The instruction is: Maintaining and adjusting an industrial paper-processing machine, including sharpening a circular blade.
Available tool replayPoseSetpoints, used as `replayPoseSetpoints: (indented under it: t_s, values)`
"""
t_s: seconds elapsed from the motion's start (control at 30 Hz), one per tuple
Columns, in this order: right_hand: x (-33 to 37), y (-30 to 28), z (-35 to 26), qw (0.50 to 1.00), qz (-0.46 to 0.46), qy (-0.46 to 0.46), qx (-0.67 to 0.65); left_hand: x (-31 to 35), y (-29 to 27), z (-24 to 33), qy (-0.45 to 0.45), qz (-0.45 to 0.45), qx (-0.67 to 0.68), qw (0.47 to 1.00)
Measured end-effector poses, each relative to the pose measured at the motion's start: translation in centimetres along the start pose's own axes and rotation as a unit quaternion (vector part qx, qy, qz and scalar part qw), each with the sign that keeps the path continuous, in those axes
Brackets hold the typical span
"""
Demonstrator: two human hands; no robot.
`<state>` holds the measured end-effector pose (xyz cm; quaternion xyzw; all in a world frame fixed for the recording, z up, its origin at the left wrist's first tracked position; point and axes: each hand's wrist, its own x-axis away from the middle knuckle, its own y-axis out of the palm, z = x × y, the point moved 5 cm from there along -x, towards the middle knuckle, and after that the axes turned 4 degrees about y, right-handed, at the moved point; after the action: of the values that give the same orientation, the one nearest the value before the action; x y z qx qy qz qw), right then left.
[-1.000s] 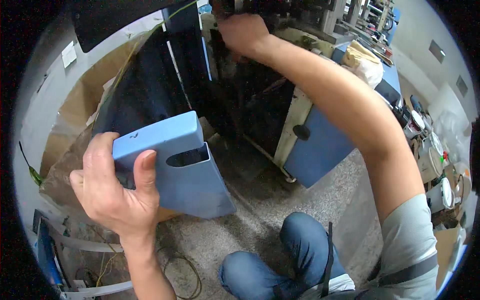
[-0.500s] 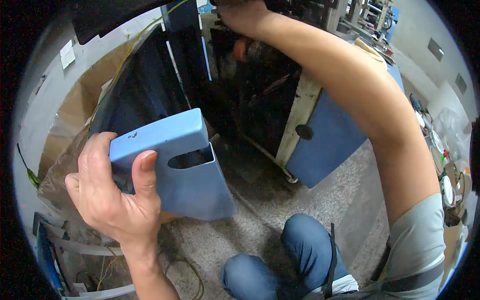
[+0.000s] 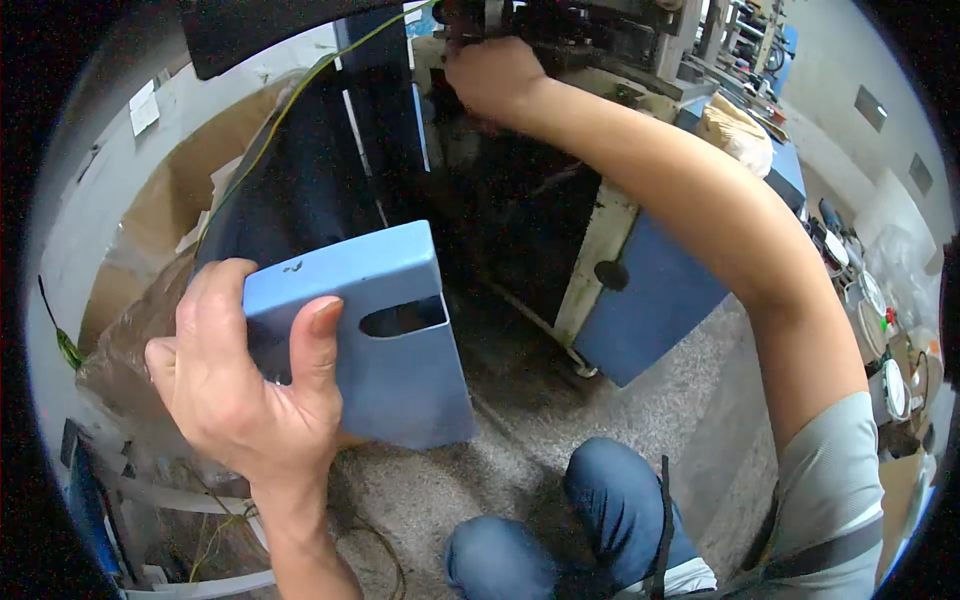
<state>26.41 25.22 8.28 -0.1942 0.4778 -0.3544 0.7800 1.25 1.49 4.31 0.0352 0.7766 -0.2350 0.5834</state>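
A blue metal panel (image 3: pixel 400 385) with an oval cutout near one edge stands at centre left, its chipped top edge facing up. Closed around its left end is my left hand (image 3: pixel 250 370), thumb on the near face and fingers over the far side. My right arm stretches up and across to the dark interior of a machine (image 3: pixel 500 200). There my right hand (image 3: pixel 495 80) is curled, slightly blurred, with its fingertips turned away. Whatever those fingers hold or touch is hidden in the shadow.
A blue side panel (image 3: pixel 650 295) on a pale frame bounds the machine's opening. A yellow-green wire (image 3: pixel 275 125) runs down at upper left. Plastic sheeting (image 3: pixel 140 350) and cardboard lie at left. A tan cloth (image 3: pixel 735 130) rests upper right; tubs (image 3: pixel 890 390) crowd the right edge.
My right hand has come slightly lower and more into view at the machine opening. My left hand and the blue panel appear shifted slightly right, as the whole view has moved a little.
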Motion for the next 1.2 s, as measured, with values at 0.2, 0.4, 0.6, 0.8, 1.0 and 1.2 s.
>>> replayPoseSetpoints:
  t_s: [0.2, 0.4, 0.6, 0.8, 1.0, 1.2]
  values:
    - [-1.9, 0.2, 0.6, 0.992, 0.112, -0.056, 0.012, 0.4, -0.3, -0.2, -0.008, -0.001, -0.016, 1.0]
    - [-2.3, 1.0, 1.1, 0.999, 0.042, -0.018, 0.015, 0.3, -0.3, -0.2, -0.018, -0.007, -0.013, 1.0]
    - [0.2, -1.4, -0.1, 0.999, -0.006, -0.011, 0.035, 0.2, -0.3, -0.2, -0.016, -0.001, -0.003, 1.0]
    - [-0.8, -1.7, -0.4, 0.999, 0.001, 0.008, -0.036, 0.4, -0.5, -0.3, -0.022, -0.01, -0.017, 1.0]
    - [-2.9, 0.4, 3.0, 0.953, 0.291, -0.08, -0.012, 0.1, -0.3, 0.1, -0.016, 0.004, 0.016, 1.0]
    - [-1.2, -2.7, 1.8, 0.993, 0.099, -0.065, 0.014, 0.2, -0.5, -0.1, -0.023, 0.008, 0.011, 1.0]
